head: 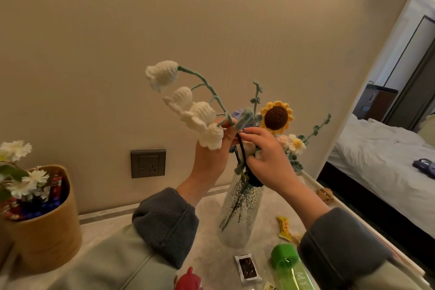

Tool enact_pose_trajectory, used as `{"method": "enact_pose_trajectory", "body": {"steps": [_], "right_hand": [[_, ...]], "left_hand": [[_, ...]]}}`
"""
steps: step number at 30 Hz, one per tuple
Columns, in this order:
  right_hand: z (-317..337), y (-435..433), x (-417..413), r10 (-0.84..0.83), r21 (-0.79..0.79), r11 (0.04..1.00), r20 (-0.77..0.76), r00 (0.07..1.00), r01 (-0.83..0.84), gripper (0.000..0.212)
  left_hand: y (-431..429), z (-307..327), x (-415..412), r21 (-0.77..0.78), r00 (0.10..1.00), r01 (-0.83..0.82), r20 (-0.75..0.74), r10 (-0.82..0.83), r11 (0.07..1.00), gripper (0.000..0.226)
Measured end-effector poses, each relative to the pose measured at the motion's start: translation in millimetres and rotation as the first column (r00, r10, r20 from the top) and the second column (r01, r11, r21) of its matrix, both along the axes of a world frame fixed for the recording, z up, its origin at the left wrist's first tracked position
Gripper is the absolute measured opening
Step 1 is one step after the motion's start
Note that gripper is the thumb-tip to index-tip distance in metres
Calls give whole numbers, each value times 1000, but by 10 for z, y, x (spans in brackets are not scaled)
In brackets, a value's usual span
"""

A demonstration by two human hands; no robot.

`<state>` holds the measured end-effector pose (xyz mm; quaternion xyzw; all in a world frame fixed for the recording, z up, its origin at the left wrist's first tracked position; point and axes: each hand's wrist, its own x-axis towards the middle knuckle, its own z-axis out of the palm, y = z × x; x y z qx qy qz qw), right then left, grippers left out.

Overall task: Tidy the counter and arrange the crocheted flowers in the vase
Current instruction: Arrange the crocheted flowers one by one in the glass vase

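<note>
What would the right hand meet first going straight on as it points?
Probably the left hand, which pinches the white bell-flower sprig just beyond the fingers of the right hand; relative depth is unclear.

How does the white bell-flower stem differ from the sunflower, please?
The white bell-flower stem is pinched in the left hand and arches left; the sunflower stands in the vase, in the bunch the right hand grips. The bell-flower stem bears several drooping white bells; the sunflower one yellow, brown-centred head. Both are crocheted.

This is a bedroom in a home or hotel. A bed with white rumpled sheets (381, 148) shows through the doorway. A grey wall socket (148, 163) sits above the pale stone desk (207, 231).
</note>
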<state>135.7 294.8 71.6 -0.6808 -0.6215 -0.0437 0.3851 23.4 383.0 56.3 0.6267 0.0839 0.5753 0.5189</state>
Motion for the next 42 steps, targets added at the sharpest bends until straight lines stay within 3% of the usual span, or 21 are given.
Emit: {"method": "enact_pose_trajectory", "body": {"steps": [8,14,24,33,37,42], "right_hand": [[7,7,13,33,16,999,0,999,-33,37],[8,-8,15,1,12,1000,-4,1000,-1,42],[25,12,11,2,20,1000,-26,1000,-2,41],[29,2,14,12,43,999,-125,992,-7,30],[14,12,-7,-4,42,999,-160,987,11,31],[-4,-89,-86,22,71,997,-198,980,-8,33]], "left_hand": [[70,-187,84,-37,994,33,-99,-36,999,19],[106,-397,82,47,938,-143,-311,151,989,22],[21,-565,104,-95,939,-134,-329,96,986,27],[64,-776,125,115,745,-254,-609,270,960,25],[65,-737,148,217,584,-271,-738,339,938,27],[40,-730,159,120,646,-267,-714,270,956,23]]}}
